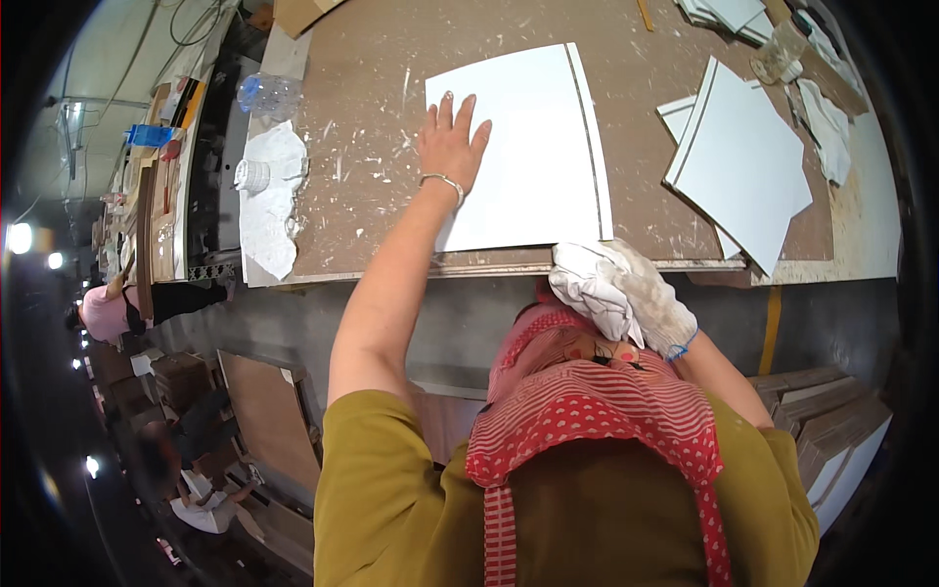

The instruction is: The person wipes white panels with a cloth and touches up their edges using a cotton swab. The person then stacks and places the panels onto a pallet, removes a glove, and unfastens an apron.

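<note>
– Okay, quick: where are your hands?

– Your left hand point(452, 147) lies flat, fingers spread, pressing on the white panel point(523, 147); it grips nothing. You wear a thin bracelet point(442, 182) at that wrist.

– And the right?

– Your right hand point(653, 298) is gloved in white and is clenched around a white cloth point(587, 284), right at the near edge of the desk point(362, 117), touching the panel's near corner.

– Panel position?

– It lies flat on the brown desk, under your left hand, with a thin dark line near its right edge.

– Anything else?

– More white panels point(743, 161) are stacked askew, well to the right of your right hand. White putty smears point(269, 196) and a clear plastic bottle point(266, 95) sit left of your left hand.
</note>
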`<action>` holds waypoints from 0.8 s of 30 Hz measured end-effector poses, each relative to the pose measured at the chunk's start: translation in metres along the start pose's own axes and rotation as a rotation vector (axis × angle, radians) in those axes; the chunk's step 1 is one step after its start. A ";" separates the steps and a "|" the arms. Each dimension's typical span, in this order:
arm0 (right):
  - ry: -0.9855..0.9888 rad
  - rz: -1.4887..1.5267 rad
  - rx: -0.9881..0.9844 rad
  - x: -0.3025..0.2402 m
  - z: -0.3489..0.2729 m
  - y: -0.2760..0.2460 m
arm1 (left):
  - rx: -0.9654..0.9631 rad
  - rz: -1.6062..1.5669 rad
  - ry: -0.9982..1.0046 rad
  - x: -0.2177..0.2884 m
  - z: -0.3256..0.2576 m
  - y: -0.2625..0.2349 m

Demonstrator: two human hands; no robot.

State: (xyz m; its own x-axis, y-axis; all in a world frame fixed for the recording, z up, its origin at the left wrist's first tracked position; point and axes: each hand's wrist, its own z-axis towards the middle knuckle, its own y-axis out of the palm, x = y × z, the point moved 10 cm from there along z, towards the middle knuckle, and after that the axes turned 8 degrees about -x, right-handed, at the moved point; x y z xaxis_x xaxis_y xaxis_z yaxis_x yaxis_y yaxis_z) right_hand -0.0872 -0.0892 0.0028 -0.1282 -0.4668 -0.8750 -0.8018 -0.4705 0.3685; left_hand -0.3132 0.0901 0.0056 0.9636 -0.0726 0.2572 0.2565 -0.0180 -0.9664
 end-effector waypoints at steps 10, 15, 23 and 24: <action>-0.126 -0.192 0.240 -0.042 0.012 -0.041 | 0.182 -0.141 0.258 0.014 0.107 -0.049; 0.044 -0.631 0.394 -0.063 0.008 -0.058 | -0.339 -0.160 0.129 0.040 0.151 -0.009; -0.337 -0.066 0.194 -0.147 0.044 -0.083 | -0.356 -0.873 -0.117 -0.038 0.070 -0.080; -0.339 -0.127 0.232 -0.153 0.052 -0.091 | -0.276 -1.037 -0.170 -0.053 0.055 -0.087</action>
State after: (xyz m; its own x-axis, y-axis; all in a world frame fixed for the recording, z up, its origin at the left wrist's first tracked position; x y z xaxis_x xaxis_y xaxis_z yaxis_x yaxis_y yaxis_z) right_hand -0.0248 0.0639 0.0873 -0.1734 -0.1248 -0.9769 -0.9288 -0.3092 0.2043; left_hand -0.3826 0.1501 0.0765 0.2902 0.2462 0.9247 0.9466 -0.2159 -0.2396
